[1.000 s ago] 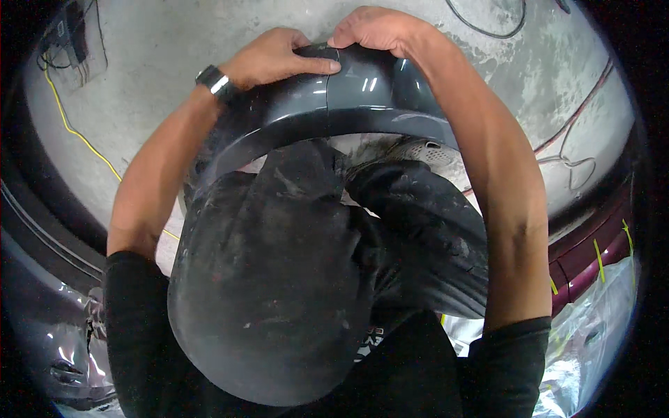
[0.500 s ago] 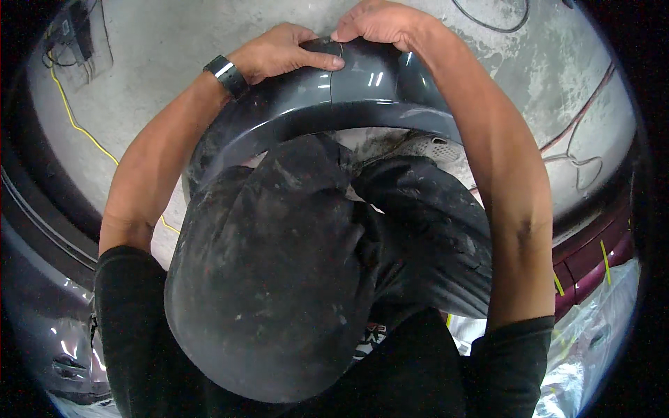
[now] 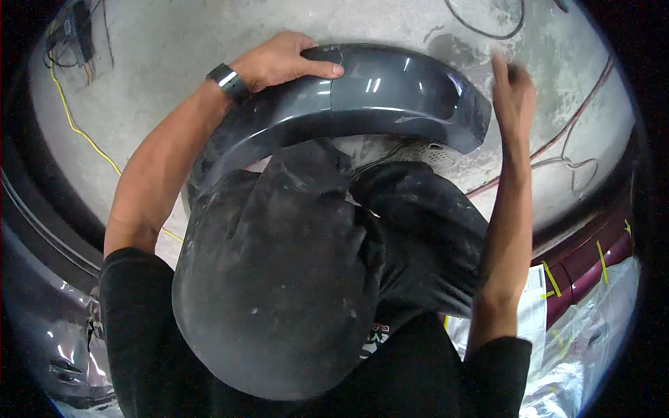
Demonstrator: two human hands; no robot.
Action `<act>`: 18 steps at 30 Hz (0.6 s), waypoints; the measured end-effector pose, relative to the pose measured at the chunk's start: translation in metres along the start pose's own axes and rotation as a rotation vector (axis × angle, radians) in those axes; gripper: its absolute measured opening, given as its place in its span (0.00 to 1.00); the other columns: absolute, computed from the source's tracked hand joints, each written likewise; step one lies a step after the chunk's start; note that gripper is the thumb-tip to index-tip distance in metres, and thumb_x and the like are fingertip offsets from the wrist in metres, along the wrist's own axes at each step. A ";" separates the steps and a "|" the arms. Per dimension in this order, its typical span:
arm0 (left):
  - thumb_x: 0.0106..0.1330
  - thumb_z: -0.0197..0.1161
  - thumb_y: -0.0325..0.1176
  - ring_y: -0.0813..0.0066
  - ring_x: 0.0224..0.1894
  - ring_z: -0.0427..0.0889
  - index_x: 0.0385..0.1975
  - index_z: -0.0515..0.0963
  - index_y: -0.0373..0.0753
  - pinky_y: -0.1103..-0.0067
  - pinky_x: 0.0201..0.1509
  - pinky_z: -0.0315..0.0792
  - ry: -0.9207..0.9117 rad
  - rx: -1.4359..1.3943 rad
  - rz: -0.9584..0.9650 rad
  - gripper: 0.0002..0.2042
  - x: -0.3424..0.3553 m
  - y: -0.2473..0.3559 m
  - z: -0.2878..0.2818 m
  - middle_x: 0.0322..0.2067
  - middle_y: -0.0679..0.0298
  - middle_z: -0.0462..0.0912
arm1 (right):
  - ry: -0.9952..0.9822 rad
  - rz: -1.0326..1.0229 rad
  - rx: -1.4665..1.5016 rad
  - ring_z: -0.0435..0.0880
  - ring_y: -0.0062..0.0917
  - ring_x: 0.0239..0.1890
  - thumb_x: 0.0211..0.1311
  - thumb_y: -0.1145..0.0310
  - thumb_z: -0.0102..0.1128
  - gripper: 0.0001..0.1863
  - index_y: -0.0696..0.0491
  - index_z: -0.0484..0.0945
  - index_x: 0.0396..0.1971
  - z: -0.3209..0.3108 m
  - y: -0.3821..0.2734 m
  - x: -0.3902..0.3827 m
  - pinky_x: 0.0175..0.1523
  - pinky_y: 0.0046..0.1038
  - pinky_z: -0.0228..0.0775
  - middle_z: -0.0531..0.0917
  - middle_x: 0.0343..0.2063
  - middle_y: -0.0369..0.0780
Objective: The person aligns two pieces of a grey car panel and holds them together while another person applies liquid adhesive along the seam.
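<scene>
A glossy dark grey curved car body panel (image 3: 397, 87) arches in front of my knees. A thin dark crack or seam runs across its middle. My left hand (image 3: 289, 63) is closed on the panel's far edge just left of that line, thumb lying on the glossy face; its other fingers are largely hidden behind the edge. A dark watch (image 3: 228, 81) is on that wrist. Off the panel's right end, my right hand (image 3: 514, 94) is in the air, apart from it. Motion smears those fingers, and I cannot make out anything held there.
Grey concrete floor (image 3: 174, 42) lies beyond the panel. A yellow cord (image 3: 83, 132) runs at the left, a reddish hose (image 3: 575, 115) at the right, a black cable loop (image 3: 488, 31) at the far right. Clear plastic sheeting (image 3: 592, 334) and a maroon panel (image 3: 585, 279) with yellow tape are nearby.
My right hand has let go of the panel's far edge and moved right, past its end. My left hand stays on the panel, which sits slightly lower in view.
</scene>
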State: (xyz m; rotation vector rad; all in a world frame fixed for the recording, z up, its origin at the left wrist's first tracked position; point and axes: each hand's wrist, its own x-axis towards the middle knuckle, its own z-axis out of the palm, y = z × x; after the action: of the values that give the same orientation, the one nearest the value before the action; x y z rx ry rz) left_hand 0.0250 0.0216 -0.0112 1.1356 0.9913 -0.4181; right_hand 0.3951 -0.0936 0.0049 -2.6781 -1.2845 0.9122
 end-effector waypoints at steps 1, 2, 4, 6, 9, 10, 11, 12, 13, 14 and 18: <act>0.59 0.74 0.52 0.77 0.30 0.82 0.40 0.82 0.32 0.77 0.34 0.76 -0.006 0.091 -0.013 0.26 0.004 0.003 0.000 0.30 0.63 0.84 | -0.026 0.124 -0.041 0.83 0.34 0.32 0.63 0.34 0.56 0.40 0.66 0.83 0.40 -0.001 0.041 -0.011 0.41 0.35 0.74 0.84 0.28 0.48; 0.59 0.74 0.52 0.77 0.30 0.82 0.40 0.82 0.32 0.77 0.34 0.76 -0.018 0.098 0.002 0.26 0.006 0.006 0.001 0.30 0.63 0.84 | -0.048 0.251 -0.077 0.79 0.29 0.27 0.61 0.33 0.58 0.42 0.67 0.82 0.39 0.007 0.080 -0.028 0.36 0.32 0.73 0.80 0.22 0.42; 0.58 0.74 0.54 0.76 0.32 0.83 0.42 0.82 0.31 0.76 0.37 0.77 -0.006 0.053 0.024 0.28 0.003 -0.003 0.000 0.31 0.62 0.85 | -0.170 0.451 0.194 0.82 0.30 0.33 0.56 0.25 0.57 0.51 0.70 0.78 0.45 0.025 0.076 -0.067 0.31 0.29 0.73 0.83 0.31 0.49; 0.58 0.74 0.54 0.76 0.32 0.83 0.43 0.82 0.31 0.76 0.37 0.77 -0.011 0.043 0.020 0.28 0.007 -0.009 0.001 0.32 0.62 0.85 | -0.202 0.564 0.615 0.84 0.35 0.44 0.58 0.31 0.61 0.52 0.71 0.69 0.57 0.026 0.067 -0.081 0.43 0.34 0.79 0.81 0.45 0.53; 0.59 0.73 0.54 0.76 0.33 0.83 0.44 0.82 0.31 0.77 0.39 0.78 -0.016 0.061 0.027 0.28 0.004 0.003 0.002 0.34 0.61 0.85 | -0.248 0.583 1.090 0.85 0.38 0.46 0.57 0.36 0.67 0.52 0.73 0.65 0.59 0.031 0.076 -0.089 0.46 0.36 0.81 0.80 0.48 0.55; 0.60 0.72 0.53 0.76 0.33 0.83 0.45 0.82 0.30 0.77 0.39 0.78 -0.010 0.086 0.040 0.28 0.003 0.009 0.003 0.34 0.60 0.85 | -0.248 0.554 1.318 0.85 0.38 0.46 0.57 0.39 0.69 0.50 0.73 0.66 0.59 0.033 0.074 -0.092 0.47 0.36 0.80 0.81 0.47 0.55; 0.60 0.72 0.53 0.76 0.33 0.83 0.45 0.82 0.30 0.77 0.39 0.78 -0.017 0.086 0.038 0.28 0.008 0.003 0.005 0.34 0.60 0.85 | -0.246 0.562 1.318 0.85 0.38 0.46 0.57 0.39 0.69 0.50 0.73 0.66 0.59 0.035 0.076 -0.093 0.47 0.36 0.80 0.81 0.47 0.55; 0.61 0.72 0.53 0.76 0.33 0.83 0.45 0.82 0.30 0.77 0.39 0.78 -0.008 0.102 0.038 0.28 0.009 -0.002 0.004 0.34 0.60 0.85 | -0.240 0.573 1.258 0.85 0.38 0.47 0.57 0.43 0.72 0.48 0.73 0.67 0.59 0.035 0.073 -0.093 0.48 0.36 0.80 0.81 0.48 0.54; 0.62 0.71 0.53 0.75 0.33 0.83 0.45 0.81 0.30 0.77 0.39 0.78 0.002 0.117 0.038 0.28 0.009 -0.006 0.002 0.34 0.60 0.85 | -0.233 0.583 1.199 0.84 0.37 0.47 0.57 0.47 0.74 0.46 0.73 0.67 0.58 0.035 0.070 -0.092 0.49 0.35 0.79 0.81 0.48 0.53; 0.62 0.71 0.53 0.75 0.33 0.83 0.45 0.81 0.30 0.77 0.39 0.78 0.008 0.115 0.041 0.28 0.008 -0.010 0.000 0.34 0.60 0.85 | -0.234 0.576 1.197 0.84 0.37 0.47 0.57 0.47 0.74 0.46 0.73 0.67 0.58 0.034 0.065 -0.091 0.49 0.35 0.79 0.81 0.48 0.53; 0.62 0.71 0.53 0.75 0.34 0.83 0.45 0.81 0.30 0.77 0.40 0.78 -0.022 0.100 0.039 0.28 0.002 0.005 0.005 0.35 0.60 0.85 | -0.191 0.607 0.944 0.85 0.35 0.43 0.55 0.53 0.77 0.40 0.74 0.72 0.52 0.026 0.056 -0.097 0.49 0.33 0.79 0.82 0.46 0.52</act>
State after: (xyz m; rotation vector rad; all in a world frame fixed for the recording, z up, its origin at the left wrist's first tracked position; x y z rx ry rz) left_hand 0.0316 0.0189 -0.0097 1.2363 0.9354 -0.4518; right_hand 0.3741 -0.2062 0.0158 -2.1747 0.0781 1.3824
